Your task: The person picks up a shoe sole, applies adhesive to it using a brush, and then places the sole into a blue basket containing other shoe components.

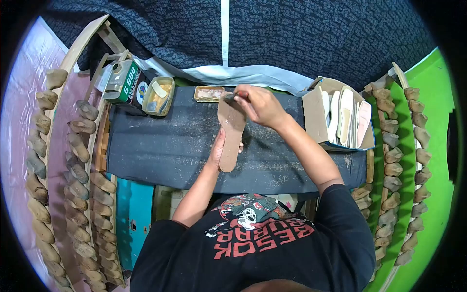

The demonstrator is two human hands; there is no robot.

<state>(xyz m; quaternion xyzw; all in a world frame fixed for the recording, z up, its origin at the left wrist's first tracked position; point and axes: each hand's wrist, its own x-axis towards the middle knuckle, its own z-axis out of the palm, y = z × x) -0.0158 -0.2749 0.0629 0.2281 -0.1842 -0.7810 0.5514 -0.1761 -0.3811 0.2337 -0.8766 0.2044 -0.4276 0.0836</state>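
Observation:
My left hand [217,150] holds a brown insole board [231,119] from below, fingers wrapped around its narrow middle. The board is tilted over the table, its wide end pointing away from me. A glossy wet-looking patch shows on its upper part. My right hand [260,104] is closed on a small dark brush-like tool [229,98], whose tip meets the wide end of the board. Just behind the board sits a shallow tray [209,99] with pale residue inside.
On the dark table [155,151] stand a green can [127,82], a yellowish tub [168,103] and, at right, a cardboard box [316,119] of pale insoles [346,109]. Racks of wooden shoe lasts [78,192] line both sides. A patterned curtain [292,39] hangs behind.

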